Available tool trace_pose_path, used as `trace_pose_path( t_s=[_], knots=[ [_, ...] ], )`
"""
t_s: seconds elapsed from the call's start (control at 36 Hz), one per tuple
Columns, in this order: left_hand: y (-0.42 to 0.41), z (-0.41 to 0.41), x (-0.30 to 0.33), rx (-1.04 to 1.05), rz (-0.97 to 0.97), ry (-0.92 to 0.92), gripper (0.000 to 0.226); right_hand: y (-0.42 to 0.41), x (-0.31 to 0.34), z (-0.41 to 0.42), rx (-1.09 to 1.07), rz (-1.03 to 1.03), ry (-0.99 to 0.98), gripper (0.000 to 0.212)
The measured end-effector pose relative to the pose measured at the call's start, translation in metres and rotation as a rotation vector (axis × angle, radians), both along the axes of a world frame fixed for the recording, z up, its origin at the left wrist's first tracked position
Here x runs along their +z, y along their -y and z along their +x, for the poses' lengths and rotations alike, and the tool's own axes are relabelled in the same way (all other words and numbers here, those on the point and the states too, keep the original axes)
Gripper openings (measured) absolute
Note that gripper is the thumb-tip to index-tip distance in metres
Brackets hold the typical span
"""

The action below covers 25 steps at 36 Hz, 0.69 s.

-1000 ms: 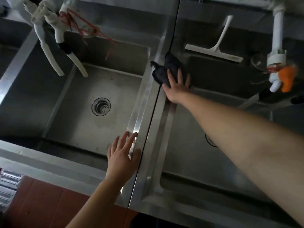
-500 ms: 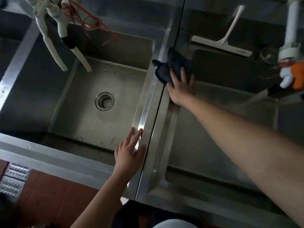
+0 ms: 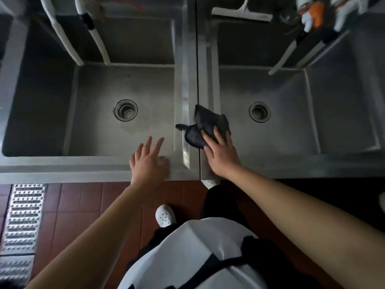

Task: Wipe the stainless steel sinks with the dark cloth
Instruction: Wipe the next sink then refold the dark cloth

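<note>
A person's right hand is pressing flat, fingers extended, on the dark cloth, pinning it to the steel divider between two sinks so it is bearing on the metal as it wipes. The cloth is lying under and just beyond those fingertips. The left hand is hovering spread and empty beside it, over the left sink.

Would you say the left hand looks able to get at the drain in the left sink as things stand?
Probably yes: the left hand hovers open over the sink's front rim, and bare basin floor lies between it and the drain.
</note>
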<state>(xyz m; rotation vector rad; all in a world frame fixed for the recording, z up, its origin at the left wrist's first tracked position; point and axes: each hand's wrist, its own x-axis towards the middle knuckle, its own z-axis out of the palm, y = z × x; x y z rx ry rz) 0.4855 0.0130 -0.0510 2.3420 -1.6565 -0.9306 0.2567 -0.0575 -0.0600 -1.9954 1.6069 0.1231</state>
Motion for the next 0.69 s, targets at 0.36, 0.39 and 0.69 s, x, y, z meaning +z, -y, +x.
trace_pose_path(
  t_s=[0.36, 0.39, 0.69],
  knots=[
    [-0.071, 0.044, 0.013, -0.039, 0.05, 0.018, 0.073, -0.08, 0.027, -0.023, -0.005, 0.064, -0.092, 0.043],
    [-0.071, 0.044, 0.017, -0.039, 0.043, -0.007, 0.073, -0.082, 0.032, -0.022, -0.025, 0.082, -0.069, 0.042],
    [-0.087, 0.031, 0.05, -0.004, -0.098, -0.5, 0.07, -0.074, 0.11, 0.023, -0.602, 0.302, 0.787, 0.028]
  ],
)
